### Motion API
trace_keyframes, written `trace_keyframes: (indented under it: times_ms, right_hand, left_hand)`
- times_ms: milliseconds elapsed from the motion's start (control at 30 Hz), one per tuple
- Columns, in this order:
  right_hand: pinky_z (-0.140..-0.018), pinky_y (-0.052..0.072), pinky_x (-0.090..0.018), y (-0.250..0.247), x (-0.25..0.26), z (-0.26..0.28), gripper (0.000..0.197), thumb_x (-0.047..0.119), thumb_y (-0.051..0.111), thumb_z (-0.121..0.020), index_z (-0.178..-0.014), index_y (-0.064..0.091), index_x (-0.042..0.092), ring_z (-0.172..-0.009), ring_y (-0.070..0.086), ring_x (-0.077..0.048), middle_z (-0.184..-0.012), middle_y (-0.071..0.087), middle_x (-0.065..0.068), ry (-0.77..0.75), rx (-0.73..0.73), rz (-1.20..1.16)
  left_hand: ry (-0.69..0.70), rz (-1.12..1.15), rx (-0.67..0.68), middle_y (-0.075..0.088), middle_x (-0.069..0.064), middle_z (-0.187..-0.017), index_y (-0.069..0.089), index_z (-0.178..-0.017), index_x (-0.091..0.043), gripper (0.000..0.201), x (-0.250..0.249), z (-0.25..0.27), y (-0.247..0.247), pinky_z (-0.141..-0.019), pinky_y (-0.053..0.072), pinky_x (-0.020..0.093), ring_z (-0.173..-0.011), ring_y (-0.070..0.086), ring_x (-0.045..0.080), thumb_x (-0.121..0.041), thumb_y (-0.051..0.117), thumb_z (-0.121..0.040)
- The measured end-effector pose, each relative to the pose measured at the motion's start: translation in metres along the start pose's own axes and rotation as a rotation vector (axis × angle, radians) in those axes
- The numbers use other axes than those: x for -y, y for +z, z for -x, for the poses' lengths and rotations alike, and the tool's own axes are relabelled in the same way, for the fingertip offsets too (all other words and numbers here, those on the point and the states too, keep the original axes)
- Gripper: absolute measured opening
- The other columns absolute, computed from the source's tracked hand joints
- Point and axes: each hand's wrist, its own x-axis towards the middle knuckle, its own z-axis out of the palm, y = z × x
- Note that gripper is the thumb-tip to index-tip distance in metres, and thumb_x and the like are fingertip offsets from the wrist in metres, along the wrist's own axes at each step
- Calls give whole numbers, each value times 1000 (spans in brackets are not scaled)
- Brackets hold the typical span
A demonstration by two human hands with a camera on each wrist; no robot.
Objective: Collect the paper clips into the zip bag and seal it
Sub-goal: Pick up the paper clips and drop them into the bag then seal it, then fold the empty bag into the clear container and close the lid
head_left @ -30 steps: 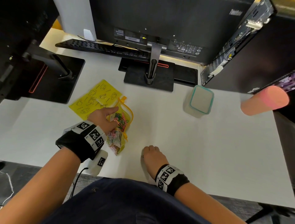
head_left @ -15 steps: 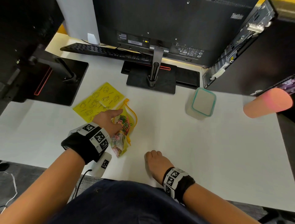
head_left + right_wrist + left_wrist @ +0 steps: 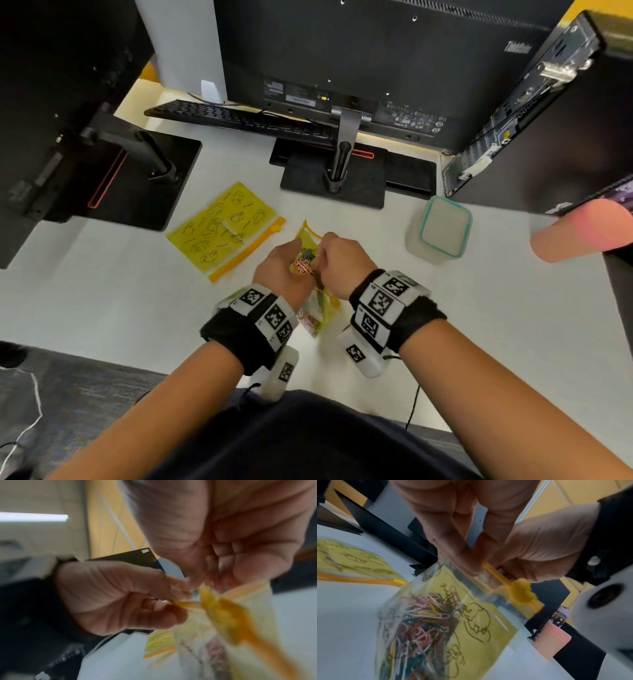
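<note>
Left wrist, fingers [image 3: 462,555] pinching zip bag [image 3: 481,626]

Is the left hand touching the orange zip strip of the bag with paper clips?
Touching. The left wrist view shows the left hand with its fingertips pinching the orange zip strip of the zip bag.

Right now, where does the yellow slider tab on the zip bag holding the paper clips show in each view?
Head: not visible, hidden between the two hands above the yellow zip bag of coloured paper clips.
Left wrist: yellow slider tab right of centre, on the orange zip track.
Right wrist: blurred, lower right of centre.
Shared landmark: the left hand pinching the track.
</note>
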Motion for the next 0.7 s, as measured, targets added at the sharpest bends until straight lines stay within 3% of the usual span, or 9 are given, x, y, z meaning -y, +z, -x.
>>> trace_keyframes:
  times_ms: [100,167,233,300,367,433,500,600,700]
  right_hand:
    - [-80,47,-32,-3,-14,8,24,26,54,-91,-110,53,12,-94,60,-28,-102,66,-12,-9,-103,-96]
    - [-71,45,-31,-1,-24,22,22,35,58,-86,-99,52,17,-80,57,-23,-89,62,-4,-21,-253,-178]
    - [-62,43,-32,7,-29,38,35,45,66,-76,-88,44,20,-70,53,-20,-79,55,3,-2,-217,-132]
    - [-59,46,-34,21,-33,47,32,34,67,-76,-83,39,21,-67,54,-23,-74,57,0,7,-121,-58]
    - [-61,48,-33,26,-42,43,20,15,62,-79,-78,43,22,-68,56,-28,-71,60,-5,16,-180,-66]
    - [-57,40,-27,18,-53,33,14,7,61,-78,-75,53,19,-64,53,-25,-66,57,-2,57,-270,-98]
    - [-58,35,-24,0,-64,21,12,3,62,-76,-74,60,15,-63,50,-23,-64,55,-1,90,-347,-117]
    - [-60,35,-21,-28,-77,5,12,2,64,-74,-73,66,14,-64,52,-20,-63,56,0,140,-407,-135]
    - [-69,51,-27,-37,-82,-12,17,-4,59,-77,-77,70,9,-67,60,-23,-66,62,-3,158,-413,-230]
  left_hand:
    - [26,-28,21,39,6,-144,36,-134,-19,59,5,1,6,-101,44,37,-113,56,29,-10,53,-79]
    - [44,-55,51,37,5,-145,34,-135,-19,58,8,0,6,-102,42,33,-116,55,27,-6,47,-81]
    - [92,-173,104,34,6,-147,34,-135,-19,57,10,-6,1,-105,35,29,-126,46,25,-2,43,-82]
    - [153,-309,135,36,7,-145,41,-132,-21,51,13,-14,-7,-101,37,29,-124,47,25,-4,44,-83]
    - [199,-424,144,36,5,-144,55,-119,-22,36,15,-25,-16,-96,42,32,-115,53,27,-15,51,-84]
    - [221,-575,158,33,2,-145,63,-102,-23,23,14,-36,-29,-98,41,37,-120,43,31,-30,58,-82]
    - [271,-671,153,35,1,-143,63,-91,-19,25,9,-47,-42,-100,37,39,-124,32,32,-40,62,-78]
    - [351,-684,163,51,3,-131,58,-78,-18,24,-6,-60,-55,-98,37,39,-118,38,30,-41,64,-75]
    - [370,-674,153,58,8,-112,52,-85,-20,20,-20,-68,-49,-87,41,38,-105,47,31,-35,61,-78]
